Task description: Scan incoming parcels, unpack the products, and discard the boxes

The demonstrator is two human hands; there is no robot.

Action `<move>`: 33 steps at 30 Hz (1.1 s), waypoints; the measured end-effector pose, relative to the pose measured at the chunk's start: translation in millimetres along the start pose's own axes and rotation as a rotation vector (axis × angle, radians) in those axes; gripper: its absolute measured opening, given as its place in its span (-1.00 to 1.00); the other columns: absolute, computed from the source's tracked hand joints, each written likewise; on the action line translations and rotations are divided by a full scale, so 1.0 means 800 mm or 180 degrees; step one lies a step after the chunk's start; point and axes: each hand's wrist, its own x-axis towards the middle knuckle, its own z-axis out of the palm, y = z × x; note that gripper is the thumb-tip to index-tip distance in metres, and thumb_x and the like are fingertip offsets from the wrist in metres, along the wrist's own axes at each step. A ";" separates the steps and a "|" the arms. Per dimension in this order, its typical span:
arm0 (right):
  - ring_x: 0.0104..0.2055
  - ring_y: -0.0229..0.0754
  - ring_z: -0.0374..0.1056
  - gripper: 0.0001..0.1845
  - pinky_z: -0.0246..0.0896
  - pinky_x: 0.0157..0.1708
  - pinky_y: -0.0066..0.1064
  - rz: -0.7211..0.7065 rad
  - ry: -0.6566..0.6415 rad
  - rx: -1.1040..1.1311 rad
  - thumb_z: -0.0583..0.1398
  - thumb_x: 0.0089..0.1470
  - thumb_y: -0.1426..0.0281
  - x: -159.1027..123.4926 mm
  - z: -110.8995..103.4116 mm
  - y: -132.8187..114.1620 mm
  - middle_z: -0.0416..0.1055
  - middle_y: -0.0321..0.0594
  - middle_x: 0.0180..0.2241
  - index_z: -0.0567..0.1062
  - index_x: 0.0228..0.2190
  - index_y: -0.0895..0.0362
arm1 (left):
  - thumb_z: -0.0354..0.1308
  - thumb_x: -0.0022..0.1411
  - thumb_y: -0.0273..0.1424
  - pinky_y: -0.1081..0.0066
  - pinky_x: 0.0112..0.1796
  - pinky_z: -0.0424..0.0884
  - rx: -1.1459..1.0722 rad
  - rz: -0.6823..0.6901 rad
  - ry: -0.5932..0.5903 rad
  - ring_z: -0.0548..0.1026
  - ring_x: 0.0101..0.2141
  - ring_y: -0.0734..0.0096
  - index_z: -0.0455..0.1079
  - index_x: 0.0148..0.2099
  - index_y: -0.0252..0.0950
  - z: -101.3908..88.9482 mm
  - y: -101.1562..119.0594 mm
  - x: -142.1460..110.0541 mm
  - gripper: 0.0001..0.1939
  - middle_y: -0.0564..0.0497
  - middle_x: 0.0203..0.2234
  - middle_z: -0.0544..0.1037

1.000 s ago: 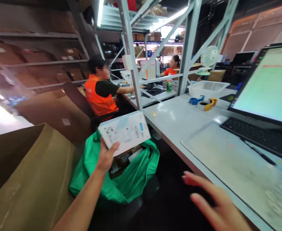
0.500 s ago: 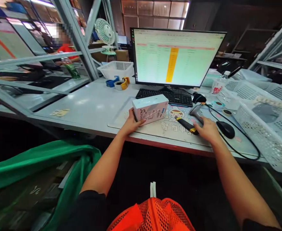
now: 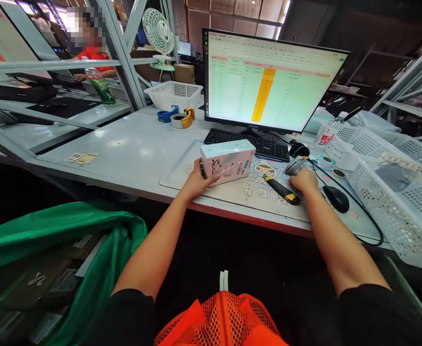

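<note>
My left hand (image 3: pixel 197 183) grips the left end of a white box (image 3: pixel 229 163), which has printing and a label on its front side. The box stands on a desk mat (image 3: pixel 265 199) printed with a cartoon face. Over to the right, my right hand (image 3: pixel 305 180) is closed around the handle of a grey barcode scanner (image 3: pixel 294 166), whose head points away from me. Just left of that hand lies a black and yellow utility knife (image 3: pixel 282 190). A black mouse (image 3: pixel 336 198) is on the other side of the scanner's cable.
Behind the box are a keyboard (image 3: pixel 232 139) and a monitor (image 3: pixel 268 81). Tape dispensers (image 3: pixel 182 117) and a white basket (image 3: pixel 173 96) stand back left. White baskets (image 3: pixel 394 206) line the right. A green-lined bin (image 3: pixel 124 230) is below left. A person in red (image 3: pixel 93 55) sits beyond the frame.
My right hand has closed more firmly around the scanner's handle and shifted slightly forward. The left hand still holds the box in nearly the same place. The camera view has tilted a little.
</note>
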 end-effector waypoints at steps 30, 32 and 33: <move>0.05 0.22 0.54 -0.37 0.38 -0.06 -0.15 -0.0728 -0.0104 -0.0170 0.29 0.23 0.10 0.036 -0.002 0.030 0.58 0.22 0.07 0.53 0.18 0.24 | 0.46 0.17 -0.03 -0.09 0.32 0.35 0.0018 -0.0288 -0.0110 0.51 0.25 -0.06 0.03 0.41 -0.20 -0.007 0.020 -0.008 -0.04 -0.29 0.24 0.53; 0.13 0.25 0.50 -0.41 0.37 0.03 -0.10 -0.0736 0.0233 -0.0169 0.17 0.33 0.15 0.040 -0.018 0.010 0.54 0.25 0.12 0.49 0.23 0.25 | 0.46 0.16 -0.02 -0.08 0.30 0.38 0.0039 -0.0339 -0.0084 0.53 0.23 -0.06 0.04 0.39 -0.20 -0.007 0.020 -0.007 -0.05 -0.28 0.22 0.54; 0.17 0.24 0.48 -0.43 0.34 0.09 -0.10 -0.0797 0.0419 -0.0181 0.10 0.37 0.22 0.043 -0.024 -0.004 0.53 0.25 0.15 0.47 0.26 0.25 | 0.47 0.15 -0.02 -0.08 0.29 0.39 0.0035 -0.0354 -0.0064 0.53 0.22 -0.05 0.05 0.38 -0.20 -0.006 0.019 -0.006 -0.05 -0.28 0.21 0.54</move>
